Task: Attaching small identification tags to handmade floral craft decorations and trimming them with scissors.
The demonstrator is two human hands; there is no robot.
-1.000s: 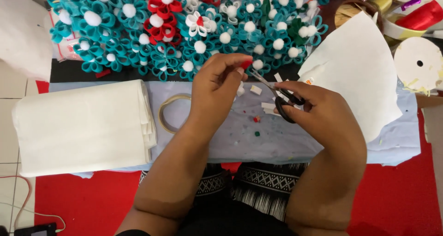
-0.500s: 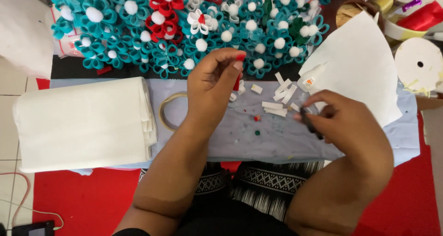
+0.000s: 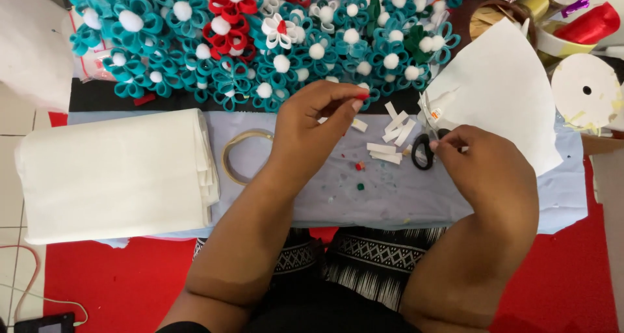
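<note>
1. We see many teal and red paper flowers (image 3: 260,53) already made beyond our fingers, and several cut white strips (image 3: 390,144) lying loose between our hands.
2. Our left hand (image 3: 312,128) pinches a small white piece (image 3: 359,124), fingers pressed together.
3. Our right hand (image 3: 484,170) rests on black scissors (image 3: 422,152), just left of its fingers; we cannot tell its grip.

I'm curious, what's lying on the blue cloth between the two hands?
In the head view, small white strips lie between the left hand and the right hand, beside the black scissors.
</note>
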